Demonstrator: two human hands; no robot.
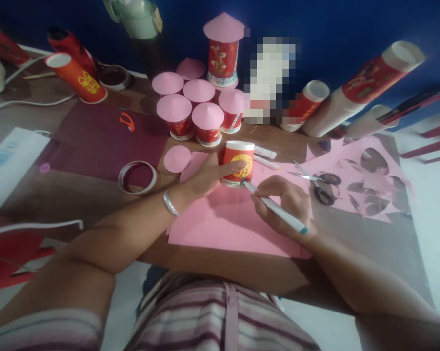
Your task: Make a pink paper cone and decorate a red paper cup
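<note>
My left hand is wrapped round a red paper cup with a yellow round print, its thumb across the front. The cup's white end faces up, and it is held over pink paper sheets. In my right hand is a white marker with a green end, gripped like a pen. The marker's tip is at the lower edge of the cup; whether it touches is hard to tell. A white tube lies just behind the cup, and a pink paper disc is left of it.
Several red cups with pink cone tops stand behind my hands. Scissors and cut pink scraps lie right. A tape roll and orange clippers lie left. Stacked cups lean at back right.
</note>
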